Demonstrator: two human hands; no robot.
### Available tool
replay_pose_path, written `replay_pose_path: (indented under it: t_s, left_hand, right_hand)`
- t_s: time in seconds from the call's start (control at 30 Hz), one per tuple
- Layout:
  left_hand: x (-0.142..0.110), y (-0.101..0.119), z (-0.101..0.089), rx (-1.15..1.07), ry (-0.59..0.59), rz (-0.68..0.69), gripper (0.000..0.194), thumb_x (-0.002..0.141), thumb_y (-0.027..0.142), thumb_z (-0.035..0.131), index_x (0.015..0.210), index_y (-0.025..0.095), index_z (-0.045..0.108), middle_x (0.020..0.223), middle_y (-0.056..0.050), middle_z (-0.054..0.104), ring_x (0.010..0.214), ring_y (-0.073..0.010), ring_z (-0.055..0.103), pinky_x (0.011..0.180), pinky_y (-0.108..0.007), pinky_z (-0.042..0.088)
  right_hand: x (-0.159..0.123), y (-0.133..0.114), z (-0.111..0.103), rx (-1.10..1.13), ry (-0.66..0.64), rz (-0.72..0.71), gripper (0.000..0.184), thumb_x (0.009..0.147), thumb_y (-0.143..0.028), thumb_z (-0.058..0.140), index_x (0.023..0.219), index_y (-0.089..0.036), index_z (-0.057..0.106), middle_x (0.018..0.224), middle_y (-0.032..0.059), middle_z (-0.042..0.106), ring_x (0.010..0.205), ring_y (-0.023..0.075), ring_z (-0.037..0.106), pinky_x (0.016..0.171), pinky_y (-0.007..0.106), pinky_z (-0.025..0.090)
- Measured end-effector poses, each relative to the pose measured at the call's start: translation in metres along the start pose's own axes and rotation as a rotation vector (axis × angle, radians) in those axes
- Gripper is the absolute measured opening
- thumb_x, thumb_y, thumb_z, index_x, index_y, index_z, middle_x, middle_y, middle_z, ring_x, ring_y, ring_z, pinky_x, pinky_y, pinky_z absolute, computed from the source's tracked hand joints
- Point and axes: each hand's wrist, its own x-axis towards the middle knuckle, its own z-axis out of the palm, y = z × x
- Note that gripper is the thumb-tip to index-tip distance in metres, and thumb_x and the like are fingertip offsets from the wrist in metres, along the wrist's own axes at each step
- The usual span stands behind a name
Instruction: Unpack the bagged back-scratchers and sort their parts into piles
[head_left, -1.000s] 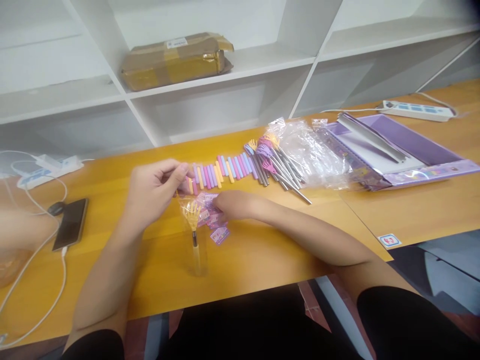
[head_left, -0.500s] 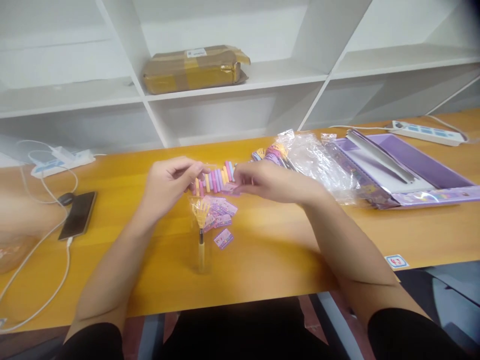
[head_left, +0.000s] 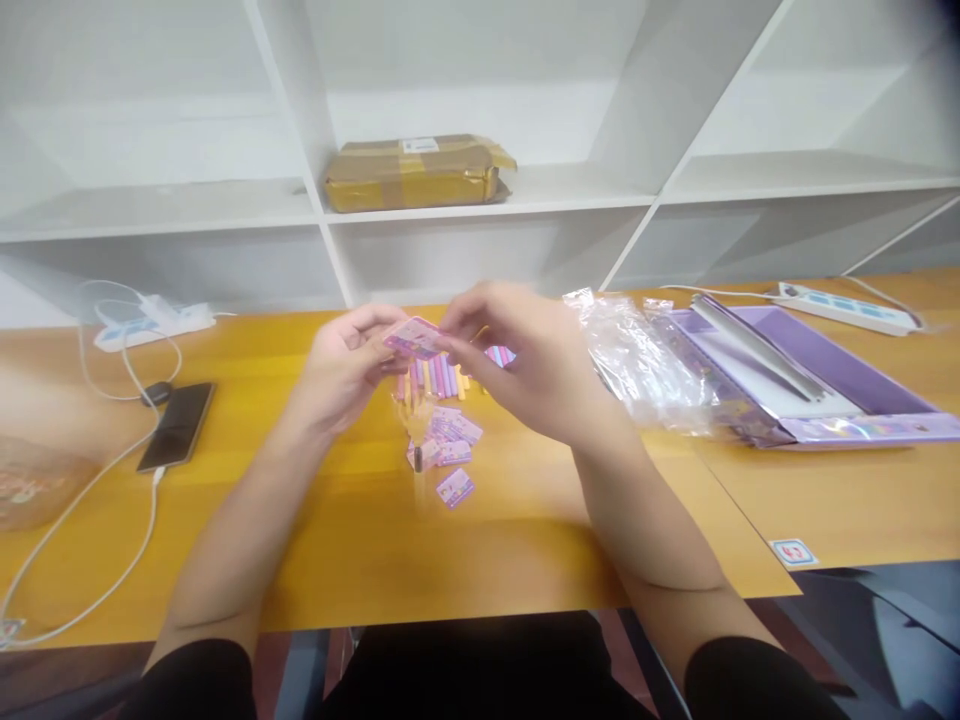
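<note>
A small pink and purple printed card (head_left: pixel 415 338) is held up above the table between my hands. My left hand (head_left: pixel 352 350) pinches its left end between thumb and fingers. At the card's right end, the thumb and fingertips of my right hand (head_left: pixel 517 350) close on it. Below and behind lies a row of pastel sticks (head_left: pixel 439 378), partly covered by my hands. Nearer to me, several similar cards (head_left: pixel 454 452) lie in a loose pile, with one single card (head_left: pixel 455 488) in front. A yellow hand-shaped item in a clear wrapper (head_left: pixel 415 415) rests beside the pile.
On the right are crumpled clear plastic bags (head_left: pixel 637 360) and an open purple box (head_left: pixel 817 370). A phone (head_left: pixel 177 428) with a charging cable lies left, near a power strip (head_left: pixel 154 325). Another power strip (head_left: pixel 847 308) sits at the back right. A taped carton (head_left: pixel 416 172) stands on the shelf.
My hands have risen off the row of sticks and now hold a card up between them. The sticks stay on the table. The camera view has shifted slightly.
</note>
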Motion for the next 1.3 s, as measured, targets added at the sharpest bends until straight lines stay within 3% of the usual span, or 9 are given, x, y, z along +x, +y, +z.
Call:
replay_pose_path:
  t_s: [0.27, 0.47, 0.63, 0.8, 1.0, 1.3]
  left_hand:
    - [-0.005, 0.007, 0.001, -0.037, -0.054, -0.047, 0.041, 0.072, 0.046, 0.099, 0.095, 0.02, 0.076, 0.084, -0.003, 0.079, 0.071, -0.0157, 0.076, 0.063, -0.024, 0.06]
    - [-0.011, 0.015, 0.003, 0.003, -0.042, -0.047, 0.046, 0.069, 0.05, 0.1, 0.092, 0.02, 0.075, 0.077, -0.004, 0.077, 0.061, -0.0153, 0.071, 0.054, -0.025, 0.056]
    - [-0.016, 0.021, 0.005, -0.009, -0.039, -0.047, 0.044, 0.07, 0.048, 0.1, 0.091, 0.02, 0.074, 0.075, -0.002, 0.076, 0.059, -0.0144, 0.071, 0.052, -0.024, 0.055]
    - [-0.018, 0.023, 0.005, -0.027, -0.066, -0.023, 0.04, 0.072, 0.046, 0.099, 0.089, 0.02, 0.073, 0.072, -0.001, 0.074, 0.058, -0.0132, 0.069, 0.053, -0.023, 0.055]
    - [-0.02, 0.026, 0.005, 0.1, -0.043, 0.007, 0.042, 0.074, 0.051, 0.096, 0.089, 0.021, 0.071, 0.072, -0.001, 0.073, 0.06, -0.0155, 0.07, 0.054, -0.026, 0.055]
    - [-0.024, 0.03, 0.005, 0.013, -0.083, -0.011, 0.038, 0.074, 0.046, 0.099, 0.092, 0.021, 0.075, 0.07, 0.001, 0.07, 0.059, -0.0128, 0.065, 0.055, -0.024, 0.054]
  right_hand:
    - [-0.006, -0.005, -0.007, -0.018, -0.051, -0.043, 0.005, 0.108, -0.019, 0.065, 0.106, -0.022, 0.069, 0.1, 0.0012, 0.074, 0.086, 0.0128, 0.07, 0.076, 0.027, 0.058]
    - [-0.008, -0.013, -0.013, 0.054, 0.059, -0.042, 0.005, 0.109, -0.027, 0.067, 0.106, -0.024, 0.07, 0.099, 0.0037, 0.074, 0.087, 0.0163, 0.071, 0.078, 0.033, 0.064]
    - [-0.012, -0.016, -0.01, 0.12, 0.017, -0.01, 0.006, 0.108, -0.028, 0.07, 0.106, -0.022, 0.07, 0.098, 0.0028, 0.074, 0.086, 0.0143, 0.073, 0.078, 0.029, 0.064]
    - [-0.013, -0.013, -0.008, 0.05, 0.0, -0.036, 0.005, 0.107, -0.026, 0.07, 0.106, -0.022, 0.072, 0.099, 0.0017, 0.074, 0.086, 0.013, 0.071, 0.077, 0.027, 0.06]
    - [-0.013, -0.015, -0.01, -0.006, -0.005, -0.09, 0.007, 0.109, -0.027, 0.066, 0.107, -0.024, 0.072, 0.097, 0.0023, 0.075, 0.085, 0.0156, 0.07, 0.077, 0.03, 0.058]
    - [-0.013, -0.02, -0.006, -0.096, -0.026, -0.196, 0.013, 0.11, -0.017, 0.061, 0.111, -0.024, 0.072, 0.099, 0.003, 0.072, 0.089, 0.0161, 0.069, 0.079, 0.029, 0.055]
